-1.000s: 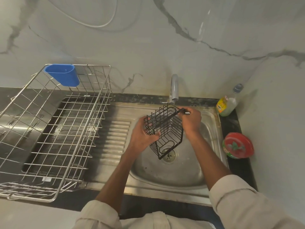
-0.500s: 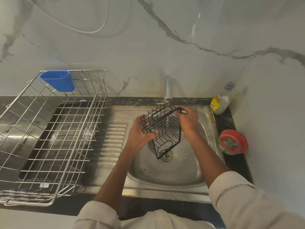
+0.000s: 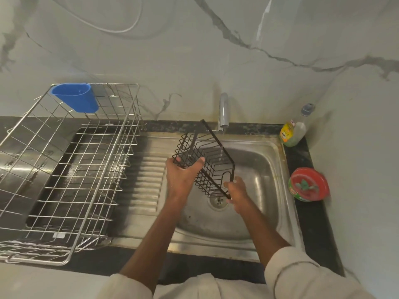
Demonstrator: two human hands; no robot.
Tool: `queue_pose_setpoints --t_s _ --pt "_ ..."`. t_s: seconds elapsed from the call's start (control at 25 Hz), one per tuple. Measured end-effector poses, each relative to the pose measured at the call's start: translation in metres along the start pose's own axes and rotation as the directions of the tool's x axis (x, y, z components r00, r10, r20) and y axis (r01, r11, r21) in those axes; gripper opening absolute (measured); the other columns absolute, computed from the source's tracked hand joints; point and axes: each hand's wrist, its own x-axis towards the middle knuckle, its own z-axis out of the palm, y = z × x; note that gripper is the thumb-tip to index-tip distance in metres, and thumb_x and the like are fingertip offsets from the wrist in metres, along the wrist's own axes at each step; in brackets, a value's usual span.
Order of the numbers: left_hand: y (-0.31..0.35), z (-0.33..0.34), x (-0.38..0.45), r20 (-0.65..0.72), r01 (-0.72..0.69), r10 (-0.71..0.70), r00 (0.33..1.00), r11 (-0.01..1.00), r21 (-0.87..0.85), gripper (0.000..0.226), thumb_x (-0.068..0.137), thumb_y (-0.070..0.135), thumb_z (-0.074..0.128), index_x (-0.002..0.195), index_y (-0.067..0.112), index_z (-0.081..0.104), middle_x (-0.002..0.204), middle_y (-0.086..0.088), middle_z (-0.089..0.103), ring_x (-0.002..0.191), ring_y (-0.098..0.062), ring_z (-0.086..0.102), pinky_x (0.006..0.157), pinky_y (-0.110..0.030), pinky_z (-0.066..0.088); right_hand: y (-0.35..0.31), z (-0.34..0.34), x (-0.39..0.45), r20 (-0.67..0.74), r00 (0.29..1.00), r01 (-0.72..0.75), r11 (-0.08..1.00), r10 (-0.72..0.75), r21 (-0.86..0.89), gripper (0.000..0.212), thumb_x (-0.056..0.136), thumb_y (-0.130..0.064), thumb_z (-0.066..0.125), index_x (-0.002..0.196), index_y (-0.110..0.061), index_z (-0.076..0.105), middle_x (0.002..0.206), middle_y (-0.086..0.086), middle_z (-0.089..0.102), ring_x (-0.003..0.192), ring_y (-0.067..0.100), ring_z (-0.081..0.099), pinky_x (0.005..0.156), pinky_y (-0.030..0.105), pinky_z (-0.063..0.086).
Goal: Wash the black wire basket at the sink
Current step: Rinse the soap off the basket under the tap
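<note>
The black wire basket (image 3: 207, 162) hangs tilted over the steel sink (image 3: 265, 169), under the tap (image 3: 223, 111), where a thin stream of water runs onto it. My left hand (image 3: 183, 178) grips its left end from below, thumb hooked over the wires. My right hand (image 3: 236, 190) holds its lower right corner, just above the drain (image 3: 218, 200). The basket's open side faces up and left.
A large steel wire dish rack (image 3: 71, 169) with a blue plastic cup (image 3: 75, 99) clipped to its back rim covers the draining board on the left. A soap bottle (image 3: 292, 131) and a red-lidded tub (image 3: 308, 184) stand on the dark counter right of the sink.
My right hand has moved from the basket's top corner by the tap down to its lower corner. The basket has turned and tilted, and sits lower and farther left under the water.
</note>
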Motion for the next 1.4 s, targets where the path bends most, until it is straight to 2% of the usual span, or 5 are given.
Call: queue_pose_setpoints --t_s 0.16,0.6,0.84,1.16,1.4 --pt "0.02 0.01 -0.014 -0.101 0.05 -0.056 0.993 0.997 -0.06 0.083 0.071 0.054 0.095 0.124 0.016 0.043 0.11 0.002 0.055 0.098 -0.01 0.058 0.069 -0.023 0.045 -0.006 0.008 -0.012 0.083 0.995 -0.072 0.967 0.053 0.244 0.031 0.107 -0.013 0.04 0.132 -0.019 0.057 0.108 0.017 0.077 0.085 0.041 0.078 0.068 0.042 0.064" --pt "0.043 -0.004 -0.013 -0.057 -0.024 0.022 0.998 0.999 -0.036 0.092 0.077 0.079 0.077 0.129 0.012 0.043 0.113 0.001 0.053 0.099 -0.013 0.051 0.087 -0.036 0.051 -0.078 -0.01 -0.023 0.11 0.994 0.021 0.997 -0.028 0.069 0.029 0.106 -0.032 0.049 0.122 -0.022 0.071 0.084 0.008 0.075 0.071 0.027 0.071 0.076 0.037 0.058" --pt "0.04 -0.003 -0.006 -0.158 -0.015 0.005 0.987 0.998 -0.066 0.096 0.065 0.092 0.076 0.106 0.01 0.048 0.095 0.0 0.047 0.082 -0.017 0.048 0.072 -0.038 0.054 -0.082 -0.018 -0.028 0.088 0.995 0.04 0.999 -0.038 -0.024 0.021 0.104 -0.026 0.051 0.098 -0.02 0.07 0.078 0.011 0.074 0.062 0.027 0.071 0.073 0.036 0.057" --pt "0.045 0.008 -0.011 -0.09 0.222 -0.249 0.964 0.945 -0.241 0.129 0.065 0.077 0.088 0.157 0.005 0.033 0.098 -0.005 0.06 0.091 -0.022 0.065 0.08 -0.05 0.068 -0.063 -0.048 -0.029 -0.041 0.998 -0.043 0.996 0.04 -0.072 0.027 0.097 -0.013 0.049 0.112 -0.002 0.069 0.082 0.021 0.074 0.05 0.026 0.07 0.055 0.028 0.05" --pt "0.053 0.024 -0.017 -0.015 0.248 -0.259 0.966 0.939 -0.237 0.116 0.074 0.068 0.088 0.155 0.003 0.039 0.088 -0.002 0.054 0.099 -0.028 0.069 0.074 -0.047 0.069 -0.07 -0.075 -0.044 -0.125 0.992 -0.026 0.998 0.019 -0.061 0.018 0.096 -0.01 0.047 0.099 0.001 0.061 0.075 0.022 0.068 0.059 0.031 0.068 0.056 0.033 0.046"
